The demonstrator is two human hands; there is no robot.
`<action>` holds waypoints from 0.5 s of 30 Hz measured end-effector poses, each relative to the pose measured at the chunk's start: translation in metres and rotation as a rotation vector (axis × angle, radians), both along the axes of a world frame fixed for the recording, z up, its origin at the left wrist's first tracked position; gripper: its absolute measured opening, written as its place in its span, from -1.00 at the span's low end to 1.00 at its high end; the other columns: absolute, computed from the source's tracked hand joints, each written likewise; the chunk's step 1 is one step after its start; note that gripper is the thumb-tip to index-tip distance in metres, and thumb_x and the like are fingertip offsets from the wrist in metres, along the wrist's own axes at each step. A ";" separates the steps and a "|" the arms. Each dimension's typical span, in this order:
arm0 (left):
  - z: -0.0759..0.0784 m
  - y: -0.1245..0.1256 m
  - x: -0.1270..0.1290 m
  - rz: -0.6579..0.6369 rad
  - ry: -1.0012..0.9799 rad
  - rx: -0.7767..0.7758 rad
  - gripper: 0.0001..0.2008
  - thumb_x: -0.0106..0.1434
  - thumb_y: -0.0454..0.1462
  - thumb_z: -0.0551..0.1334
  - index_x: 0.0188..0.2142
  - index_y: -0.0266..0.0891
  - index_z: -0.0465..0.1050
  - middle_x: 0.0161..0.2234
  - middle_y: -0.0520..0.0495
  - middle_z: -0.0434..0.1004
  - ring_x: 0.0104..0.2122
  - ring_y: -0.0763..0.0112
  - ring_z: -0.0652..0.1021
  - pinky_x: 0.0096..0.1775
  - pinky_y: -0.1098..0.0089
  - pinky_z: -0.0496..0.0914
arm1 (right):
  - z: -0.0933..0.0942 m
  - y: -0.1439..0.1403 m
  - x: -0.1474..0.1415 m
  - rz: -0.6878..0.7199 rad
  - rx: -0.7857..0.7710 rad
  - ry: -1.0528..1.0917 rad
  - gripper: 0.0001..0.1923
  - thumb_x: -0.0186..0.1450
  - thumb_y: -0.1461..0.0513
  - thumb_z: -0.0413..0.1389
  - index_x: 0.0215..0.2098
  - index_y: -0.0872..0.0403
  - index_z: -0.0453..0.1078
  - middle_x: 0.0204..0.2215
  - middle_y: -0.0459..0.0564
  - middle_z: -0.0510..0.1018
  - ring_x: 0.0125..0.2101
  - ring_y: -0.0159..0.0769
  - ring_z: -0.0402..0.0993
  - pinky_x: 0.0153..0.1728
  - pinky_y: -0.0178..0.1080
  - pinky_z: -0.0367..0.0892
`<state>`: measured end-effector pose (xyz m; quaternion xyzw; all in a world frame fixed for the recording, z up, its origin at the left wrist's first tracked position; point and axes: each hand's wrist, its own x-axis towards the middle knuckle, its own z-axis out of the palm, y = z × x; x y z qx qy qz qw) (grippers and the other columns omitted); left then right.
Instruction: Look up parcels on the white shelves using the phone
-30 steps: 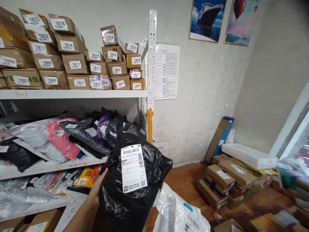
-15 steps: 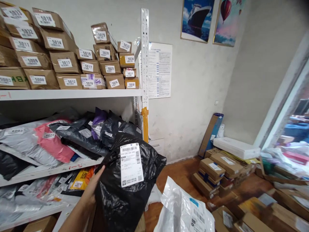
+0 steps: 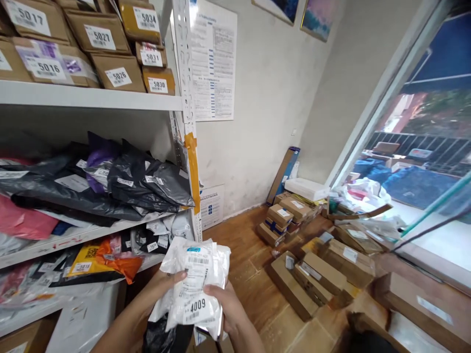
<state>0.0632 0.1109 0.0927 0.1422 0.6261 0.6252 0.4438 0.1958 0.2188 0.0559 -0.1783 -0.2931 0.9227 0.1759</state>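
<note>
Both hands hold a white plastic mail bag [image 3: 195,284] low in the middle of the head view; its shipping label carries the number 4009. My left hand [image 3: 165,282] grips the bag's left edge with the thumb on top. My right hand [image 3: 226,306] grips its lower right side. A black plastic parcel [image 3: 162,336] hangs just under the white bag, mostly hidden by it. The shelf post [image 3: 186,113] stands right behind my hands.
White metal shelves [image 3: 91,97] on the left hold numbered cardboard boxes above and soft mail bags on lower levels. Cardboard boxes [image 3: 312,274] lie across the wooden floor to the right. A glass front [image 3: 412,147] fills the right side. A printed notice [image 3: 213,63] hangs on the wall.
The view has swung right and down. The black parcel held up by my left hand has dropped below; both hands now hold the white bag that lay lower right.
</note>
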 end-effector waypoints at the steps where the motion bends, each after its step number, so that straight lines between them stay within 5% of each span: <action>1: 0.000 -0.001 0.001 0.011 -0.086 -0.006 -0.20 -0.20 -0.11 0.43 0.04 -0.36 0.29 -0.22 -0.25 0.58 -0.12 -0.01 0.51 -0.06 0.15 0.37 | 0.000 -0.002 -0.003 0.005 0.010 -0.024 -0.34 -0.23 0.30 0.33 -0.12 0.22 0.37 -0.34 0.13 0.60 -0.28 -0.02 0.51 -0.15 -0.04 0.33; 5: -0.011 -0.011 -0.002 0.083 -0.368 -0.018 -0.14 -0.19 -0.18 0.44 0.09 -0.43 0.20 -0.34 -0.22 0.61 -0.26 0.03 0.58 -0.09 0.17 0.40 | -0.005 -0.009 -0.008 0.021 0.037 -0.109 -0.35 -0.24 0.27 0.35 -0.16 0.22 0.38 -0.32 0.14 0.60 -0.33 -0.02 0.51 -0.21 -0.04 0.34; 11: -0.048 -0.029 -0.008 0.118 -0.498 -0.003 -0.47 -0.19 -0.30 0.43 -0.18 -0.47 0.42 -0.43 -0.22 0.61 -0.26 0.01 0.57 -0.10 0.19 0.40 | -0.001 -0.015 -0.010 0.017 0.195 -0.092 -0.37 -0.25 0.20 0.40 -0.20 0.19 0.40 -0.26 0.11 0.59 -0.27 -0.07 0.50 -0.20 -0.08 0.34; 15: -0.067 -0.039 -0.010 0.207 -0.555 -0.026 -0.73 0.02 -0.24 0.31 -0.33 -0.42 0.42 -0.44 -0.19 0.58 -0.34 0.15 0.57 -0.21 0.19 0.43 | -0.001 -0.020 -0.007 0.001 0.117 -0.132 -0.32 -0.26 0.03 0.40 -0.25 0.17 0.35 -0.27 0.11 0.58 -0.29 -0.10 0.51 -0.19 -0.09 0.35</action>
